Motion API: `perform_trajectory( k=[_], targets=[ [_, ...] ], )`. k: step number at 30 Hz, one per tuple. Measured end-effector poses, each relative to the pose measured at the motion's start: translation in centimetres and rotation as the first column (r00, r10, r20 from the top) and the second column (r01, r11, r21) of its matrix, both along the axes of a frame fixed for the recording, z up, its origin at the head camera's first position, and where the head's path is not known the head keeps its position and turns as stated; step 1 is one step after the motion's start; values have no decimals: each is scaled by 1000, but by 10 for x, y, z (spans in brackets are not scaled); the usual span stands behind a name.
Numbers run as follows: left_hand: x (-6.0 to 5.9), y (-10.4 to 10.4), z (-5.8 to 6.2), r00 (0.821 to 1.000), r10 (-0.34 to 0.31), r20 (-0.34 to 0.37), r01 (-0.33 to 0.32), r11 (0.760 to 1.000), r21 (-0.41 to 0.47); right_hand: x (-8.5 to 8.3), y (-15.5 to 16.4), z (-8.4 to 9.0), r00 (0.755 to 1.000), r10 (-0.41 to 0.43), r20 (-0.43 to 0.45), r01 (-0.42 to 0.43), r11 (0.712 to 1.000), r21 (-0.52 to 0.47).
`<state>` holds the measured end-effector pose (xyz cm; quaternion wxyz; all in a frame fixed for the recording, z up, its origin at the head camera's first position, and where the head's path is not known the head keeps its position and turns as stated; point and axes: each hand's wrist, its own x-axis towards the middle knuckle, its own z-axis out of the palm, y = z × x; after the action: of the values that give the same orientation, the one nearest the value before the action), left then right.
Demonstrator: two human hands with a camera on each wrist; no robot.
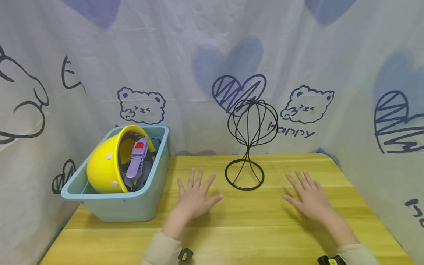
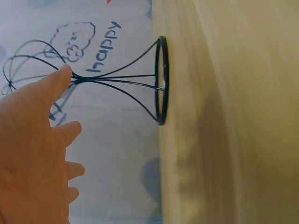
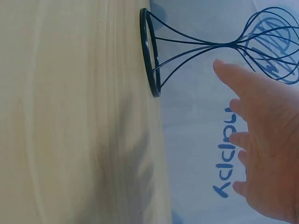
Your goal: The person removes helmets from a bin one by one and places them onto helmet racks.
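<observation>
Stand [image 1: 248,147]: black wire, upright, far side of desk [image 1: 251,228], a bit right of centre; ring base flat on the wood, likely there so the tall frame won't tip; wires pinch at the neck, flare into a round cage on top.
Bin [image 1: 132,210]: light blue, left side, sits on desk; walls probably keep its load together.
Helmet [image 1: 104,162]: yellow, inside bin, tilted, hollow facing right, top part sticking above rim; looks too bulky to lie flat, so it leans.
Buckle [image 1: 137,158]: purple with red button, across the helmet's hollow; dark grey stuff beside it, can't tell what.
Left hand [image 1: 195,200]: palm down, between bin and stand, nearer than stand; fingers and thumb spread, grip wide, holding nothing.
Right hand [image 1: 311,198]: right of stand and nearer; fingers spread, grip wide, holding nothing; shadow falls on desk, so hand looks raised off it.
Contact: thumbs line up near the stand's neck in wrist views, but head view has both hands apart from it.
Far edge: just behind stand's base; printed cloth [image 1: 185,73] right beyond, little room that way.
Left edge: bin stands close to it.
Right edge: slants past right hand, some wood between.
Room: most of it on the near side and between the hands; bin's right wall limits left hand's leftward sweep.
</observation>
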<state>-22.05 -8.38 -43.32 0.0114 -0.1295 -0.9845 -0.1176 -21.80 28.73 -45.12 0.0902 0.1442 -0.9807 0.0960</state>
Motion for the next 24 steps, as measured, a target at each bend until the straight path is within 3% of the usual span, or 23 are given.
perform_trajectory(
  k=[5,13,18,24],
  targets=[
    [10,-8,14,999,-33,-30,32,999,-21,3,-1,7,996,39,-77,-38,999,11],
    [21,-20,26,990,-86,-110,77,993,-85,6,-11,21,986,104,-133,-94,992,83],
    [32,-31,42,978,-114,-175,95,989,-112,9,-19,31,977,147,-157,-130,985,111],
    [46,-44,59,951,-163,-263,120,978,-171,13,-26,45,951,223,-214,-189,967,170]
  ],
)
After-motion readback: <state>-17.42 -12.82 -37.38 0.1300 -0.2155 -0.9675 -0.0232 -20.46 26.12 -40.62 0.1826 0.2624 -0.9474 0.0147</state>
